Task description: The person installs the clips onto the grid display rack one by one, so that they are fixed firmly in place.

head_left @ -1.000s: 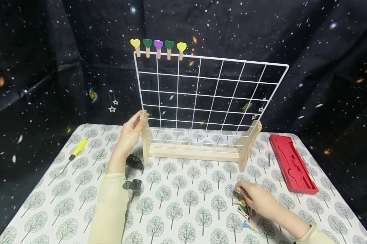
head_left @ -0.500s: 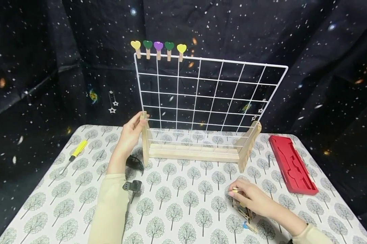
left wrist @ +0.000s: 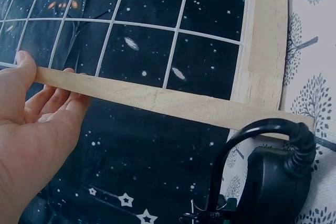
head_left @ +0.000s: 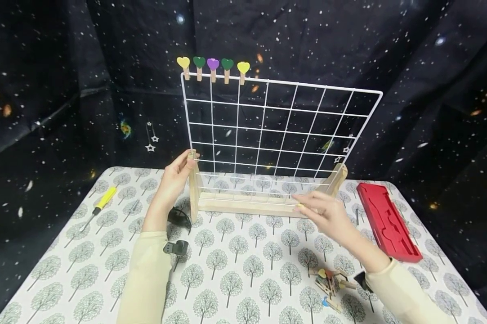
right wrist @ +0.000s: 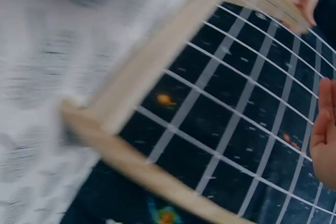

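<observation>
A white wire grid (head_left: 277, 128) stands in a wooden frame, whose left upright (head_left: 194, 191) my left hand (head_left: 174, 177) grips near the top. The left wrist view shows the thumb (left wrist: 25, 64) on one side of that wood and the fingers on the other. Along the grid's top left edge sit several heart clothespins (head_left: 213, 67), yellow, green and purple. My right hand (head_left: 328, 211) pinches a small clothespin (head_left: 300, 206) in front of the grid's lower right; only a bit of yellow shows between the fingertips. More clothespins (head_left: 328, 283) lie in a pile on the table below it.
A red moulded tray (head_left: 389, 220) lies at the right, with a small metal bit (head_left: 357, 216) beside it. On the left are a yellow-handled screwdriver (head_left: 99, 207) and a black object (head_left: 179, 218) behind the left wrist. A dark starry cloth (head_left: 65, 90) hangs behind the table.
My right hand has picked a clothespin out of the pile and moved up and away toward the grid, uncovering the pile. The left hand keeps its grip on the upright.
</observation>
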The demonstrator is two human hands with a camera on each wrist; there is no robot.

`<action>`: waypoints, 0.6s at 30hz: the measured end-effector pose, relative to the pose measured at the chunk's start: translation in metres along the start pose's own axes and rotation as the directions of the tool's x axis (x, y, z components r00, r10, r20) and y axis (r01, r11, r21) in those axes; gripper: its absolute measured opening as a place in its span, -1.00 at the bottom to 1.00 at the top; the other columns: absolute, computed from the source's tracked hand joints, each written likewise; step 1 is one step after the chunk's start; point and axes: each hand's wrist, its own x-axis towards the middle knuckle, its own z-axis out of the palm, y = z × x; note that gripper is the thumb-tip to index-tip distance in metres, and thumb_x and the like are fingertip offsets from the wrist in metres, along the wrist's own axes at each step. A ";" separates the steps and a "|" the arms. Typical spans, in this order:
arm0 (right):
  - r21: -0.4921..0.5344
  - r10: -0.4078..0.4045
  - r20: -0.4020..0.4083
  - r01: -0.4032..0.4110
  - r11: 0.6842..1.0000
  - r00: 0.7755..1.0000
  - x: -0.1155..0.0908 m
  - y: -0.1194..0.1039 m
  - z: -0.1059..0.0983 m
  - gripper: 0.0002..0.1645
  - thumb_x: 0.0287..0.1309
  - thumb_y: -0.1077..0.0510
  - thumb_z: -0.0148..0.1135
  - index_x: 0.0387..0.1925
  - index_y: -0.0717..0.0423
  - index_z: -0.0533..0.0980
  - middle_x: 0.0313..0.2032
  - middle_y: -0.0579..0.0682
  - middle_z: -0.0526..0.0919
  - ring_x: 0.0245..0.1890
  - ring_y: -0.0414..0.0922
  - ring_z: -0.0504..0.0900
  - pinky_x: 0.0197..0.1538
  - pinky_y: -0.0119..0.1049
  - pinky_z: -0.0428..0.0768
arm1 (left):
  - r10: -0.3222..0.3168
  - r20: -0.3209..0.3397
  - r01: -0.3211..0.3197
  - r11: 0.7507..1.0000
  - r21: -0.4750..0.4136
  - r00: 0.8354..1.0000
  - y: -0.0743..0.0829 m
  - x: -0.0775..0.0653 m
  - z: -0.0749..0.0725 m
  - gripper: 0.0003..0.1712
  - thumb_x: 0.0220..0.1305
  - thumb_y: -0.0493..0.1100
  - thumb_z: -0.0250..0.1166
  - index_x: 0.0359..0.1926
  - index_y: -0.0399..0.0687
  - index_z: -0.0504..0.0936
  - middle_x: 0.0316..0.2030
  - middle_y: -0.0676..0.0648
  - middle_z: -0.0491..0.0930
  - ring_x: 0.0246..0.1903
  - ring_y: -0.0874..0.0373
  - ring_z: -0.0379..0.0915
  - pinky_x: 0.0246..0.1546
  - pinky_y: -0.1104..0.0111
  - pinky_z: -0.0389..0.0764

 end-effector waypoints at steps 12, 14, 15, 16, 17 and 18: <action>0.118 0.069 0.000 -0.068 0.991 0.998 0.103 -0.059 -0.022 -0.76 0.10 0.30 0.06 -0.15 0.21 0.48 -0.29 0.03 0.64 -0.25 -0.21 0.53 -0.26 -0.50 0.45 | 0.000 -0.005 0.000 1.000 0.016 1.000 0.002 0.000 -0.002 -0.44 0.26 0.02 -0.04 0.25 -0.02 0.17 0.14 -0.06 0.32 0.18 0.09 0.16 0.23 0.17 0.09; 0.100 0.025 -0.039 -0.021 0.995 0.999 0.117 -0.066 -0.024 -0.78 0.09 0.32 0.07 -0.18 0.22 0.50 -0.33 0.04 0.63 -0.32 -0.21 0.44 -0.33 -0.50 0.38 | -0.010 -0.006 0.010 1.000 0.016 1.000 0.001 0.000 -0.002 -0.44 0.26 0.03 -0.04 0.25 -0.01 0.17 0.15 -0.05 0.32 0.18 0.10 0.16 0.23 0.18 0.08; 0.097 0.000 -0.064 0.006 0.995 0.998 0.123 -0.069 -0.025 -0.79 0.07 0.33 0.08 -0.21 0.23 0.51 -0.35 0.05 0.63 -0.37 -0.21 0.38 -0.37 -0.50 0.36 | -0.010 -0.006 0.010 1.000 0.013 1.000 0.001 0.000 -0.002 -0.44 0.26 0.04 -0.04 0.25 -0.01 0.17 0.15 -0.05 0.32 0.18 0.10 0.16 0.23 0.18 0.08; 0.094 -0.019 -0.091 0.028 0.995 0.996 0.130 -0.073 -0.026 -0.82 0.06 0.34 0.09 -0.25 0.25 0.53 -0.37 0.06 0.63 -0.40 -0.22 0.33 -0.35 -0.50 0.36 | -0.009 -0.004 0.009 1.000 0.012 1.000 0.000 0.000 -0.002 -0.44 0.25 0.04 -0.03 0.24 -0.02 0.17 0.15 -0.06 0.32 0.18 0.09 0.16 0.23 0.18 0.08; 0.111 -0.021 -0.107 0.033 0.993 0.994 0.135 -0.076 -0.028 -0.83 0.05 0.33 0.11 -0.27 0.25 0.54 -0.37 0.07 0.63 -0.45 -0.23 0.32 -0.40 -0.52 0.33 | -0.005 -0.001 0.005 1.000 0.010 1.000 0.000 0.000 -0.002 -0.43 0.25 0.04 -0.03 0.24 -0.02 0.17 0.15 -0.06 0.32 0.18 0.10 0.16 0.23 0.18 0.08; 0.129 -0.021 -0.118 0.037 0.991 0.993 0.141 -0.079 -0.030 -0.83 0.04 0.32 0.12 -0.27 0.26 0.54 -0.37 0.08 0.63 -0.50 -0.24 0.31 -0.45 -0.52 0.31 | -0.001 -0.001 0.001 1.000 0.008 1.000 0.000 0.000 -0.002 -0.43 0.25 0.04 -0.03 0.24 -0.02 0.18 0.15 -0.05 0.32 0.18 0.10 0.16 0.23 0.19 0.09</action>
